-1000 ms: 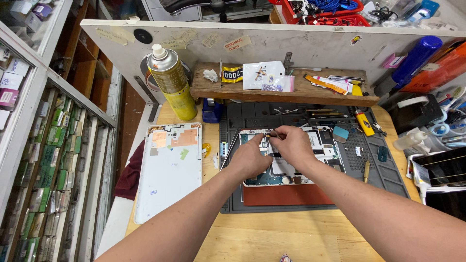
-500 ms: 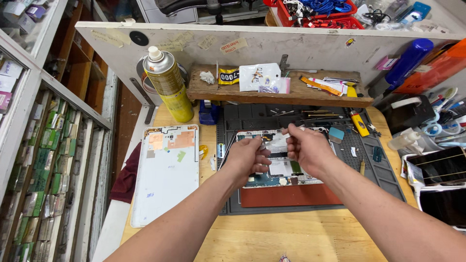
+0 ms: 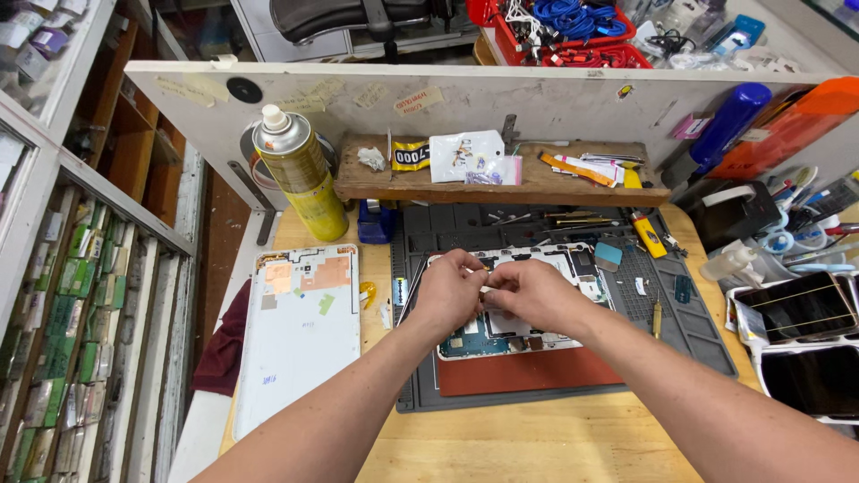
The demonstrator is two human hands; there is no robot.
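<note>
1. Opened tablet (image 3: 519,313) lies on the work mat (image 3: 698,331), centre of frame
2. Back cover (image 3: 300,335) lies left of the mat
3. Spray can (image 3: 300,174) stands behind the cover, upper left
4. Wooden shelf (image 3: 501,183) sits behind the mat

A wooden workbench (image 3: 537,447) fills the lower middle of the frame. A dark grey work mat (image 3: 698,331) covers its centre, with an opened tablet (image 3: 537,335) on the mat. To the left lies a white back cover (image 3: 300,340), inner side up. A yellow spray can (image 3: 302,174) stands at the upper left of the bench, a small blue box (image 3: 376,224) just beside it. At the right edge sit trays holding dark screens (image 3: 796,309).
</note>
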